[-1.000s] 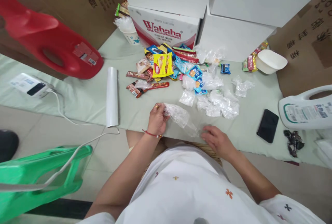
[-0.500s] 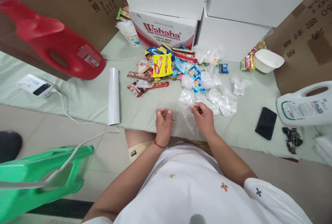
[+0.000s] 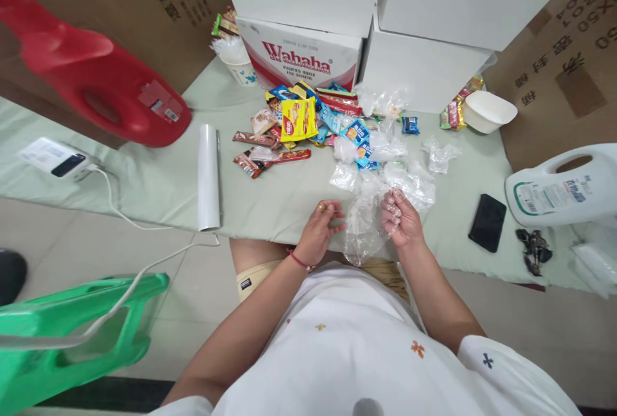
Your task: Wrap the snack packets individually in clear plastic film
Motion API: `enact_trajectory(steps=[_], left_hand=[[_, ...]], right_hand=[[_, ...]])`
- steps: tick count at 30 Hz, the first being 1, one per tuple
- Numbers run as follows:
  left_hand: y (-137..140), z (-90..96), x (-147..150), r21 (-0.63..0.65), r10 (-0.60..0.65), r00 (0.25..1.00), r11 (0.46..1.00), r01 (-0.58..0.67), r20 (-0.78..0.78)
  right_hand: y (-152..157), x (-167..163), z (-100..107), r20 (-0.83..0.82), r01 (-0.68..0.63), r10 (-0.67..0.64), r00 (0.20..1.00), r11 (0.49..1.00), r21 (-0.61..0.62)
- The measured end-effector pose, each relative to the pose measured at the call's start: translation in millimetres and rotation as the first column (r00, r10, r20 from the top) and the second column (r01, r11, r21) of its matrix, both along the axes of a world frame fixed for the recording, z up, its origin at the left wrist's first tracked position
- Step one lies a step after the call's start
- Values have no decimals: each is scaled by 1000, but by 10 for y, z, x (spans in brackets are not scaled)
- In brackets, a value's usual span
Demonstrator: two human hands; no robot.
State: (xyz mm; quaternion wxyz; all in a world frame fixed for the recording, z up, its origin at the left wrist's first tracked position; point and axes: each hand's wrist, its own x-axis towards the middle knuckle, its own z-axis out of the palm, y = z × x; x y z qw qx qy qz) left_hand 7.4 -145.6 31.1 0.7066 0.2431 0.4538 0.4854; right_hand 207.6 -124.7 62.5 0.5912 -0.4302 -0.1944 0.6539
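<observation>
A clear plastic bag [image 3: 364,226] hangs at the table's front edge. My right hand [image 3: 402,220] is closed on its upper right side, with thin film lying over the fingers. Left of the bag is my left hand [image 3: 319,231], its fingers loosely bent and apart, fingertips pointing at the bag; I cannot tell whether they touch it. Just beyond lie several crumpled clear bags [image 3: 409,181] and blue snack packets [image 3: 357,133]. Farther back is a heap of wrapped snacks with a yellow packet [image 3: 297,120] on top.
A foil-like white roll [image 3: 208,178] lies to the left, near a red jug [image 3: 106,81]. White boxes [image 3: 414,62] stand behind the snacks. On the right are a white bowl [image 3: 489,114], a phone [image 3: 486,223], keys [image 3: 534,252] and a white detergent bottle [image 3: 563,188].
My right hand has moved right and closed from a pinch into a fuller grip, pulling the bag out wider. My left hand has shifted right toward the bag and its fingers have loosened.
</observation>
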Motion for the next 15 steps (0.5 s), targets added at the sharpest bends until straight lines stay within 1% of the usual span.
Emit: enact_trajectory(steps=[2, 5, 6, 7, 8, 11, 13, 15], left_hand=[[-22, 21, 89, -53, -71, 997, 996, 72, 20], [-43, 15, 204, -57, -270, 963, 961, 269, -19], [-43, 5, 218, -45, -296, 954, 955, 294, -47], [-40, -6, 215, -33, -287, 955, 958, 285, -77], [-33, -16, 197, -21, -245, 963, 969, 245, -110], [-3, -25, 77, 4, -47, 981, 999, 49, -191], [34, -16, -23, 33, 68, 974, 998, -63, -218], [94, -10, -128, 60, 182, 960, 983, -173, -214]], right_hand=[[1, 13, -43, -35, -8, 9, 999, 999, 33], [20, 38, -113, -54, -14, 17, 998, 998, 58], [26, 63, -133, -46, -9, 12, 999, 998, 64], [28, 96, -150, -31, 4, -2, 1000, 998, 68], [27, 136, -166, -10, 26, -25, 1000, 997, 67], [3, 258, -202, 63, 124, -127, 990, 991, 44], [-25, 304, -225, 99, 174, -175, 980, 985, 24], [-56, 303, -258, 135, 193, -193, 972, 981, 13]])
